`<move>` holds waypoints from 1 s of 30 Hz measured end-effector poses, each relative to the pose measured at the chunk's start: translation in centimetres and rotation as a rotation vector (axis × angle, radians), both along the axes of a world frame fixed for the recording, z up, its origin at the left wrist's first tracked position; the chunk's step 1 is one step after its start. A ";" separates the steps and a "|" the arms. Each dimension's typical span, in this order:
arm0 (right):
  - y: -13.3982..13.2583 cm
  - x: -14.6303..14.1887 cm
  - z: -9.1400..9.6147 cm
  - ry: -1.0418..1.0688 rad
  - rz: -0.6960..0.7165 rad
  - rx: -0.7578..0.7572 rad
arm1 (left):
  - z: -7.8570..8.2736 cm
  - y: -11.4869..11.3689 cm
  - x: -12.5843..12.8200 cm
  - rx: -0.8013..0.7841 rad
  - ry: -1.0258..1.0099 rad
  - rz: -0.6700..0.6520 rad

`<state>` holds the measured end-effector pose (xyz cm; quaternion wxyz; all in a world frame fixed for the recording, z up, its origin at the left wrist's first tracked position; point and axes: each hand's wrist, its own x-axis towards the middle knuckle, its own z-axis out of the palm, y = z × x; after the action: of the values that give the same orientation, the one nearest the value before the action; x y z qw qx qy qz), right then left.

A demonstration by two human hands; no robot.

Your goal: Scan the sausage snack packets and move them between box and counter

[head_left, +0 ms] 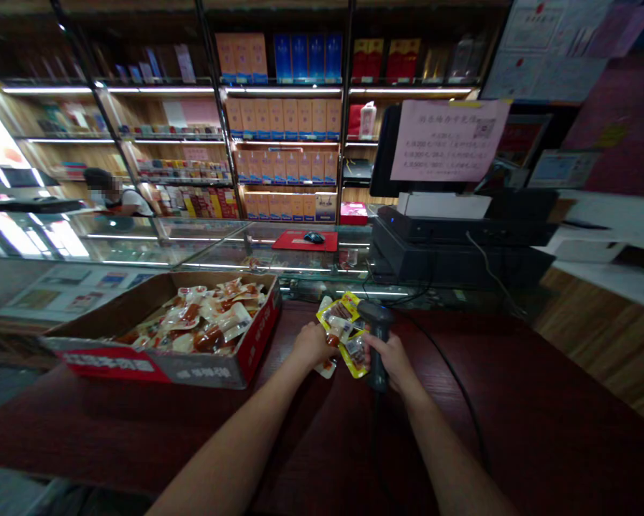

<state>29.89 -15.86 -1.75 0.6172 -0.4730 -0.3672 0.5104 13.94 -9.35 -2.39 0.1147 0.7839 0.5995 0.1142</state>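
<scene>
My left hand point(312, 344) grips a small bunch of yellow and white sealed snack packets point(343, 331) over the dark red counter top point(515, 401). My right hand point(393, 360) is wrapped around the handle of a black handheld barcode scanner point(376, 319), whose head sits right beside the packets. A black cable point(456, 401) trails from the scanner across the counter. To the left of my hands stands an open red-and-white cardboard box point(249, 351), heaped with similar sealed packets.
Behind the counter lie a glass display case point(117, 240) and a red mat point(305, 241) holding a computer mouse point(314, 237). Black till equipment point(451, 247) stands at right under a pink notice point(445, 140). Stocked shelves fill the back, and a person point(115, 197) stands at far left.
</scene>
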 end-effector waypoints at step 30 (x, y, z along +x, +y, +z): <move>-0.9 -1.6 -0.2 -0.060 0.152 -0.003 | -1.6 2.0 -2.5 0.127 -0.841 0.146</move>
<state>28.26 -16.72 -1.90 0.5646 -0.4597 -0.4195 0.5421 11.44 -7.33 -4.00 0.2923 0.6302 0.5461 0.4681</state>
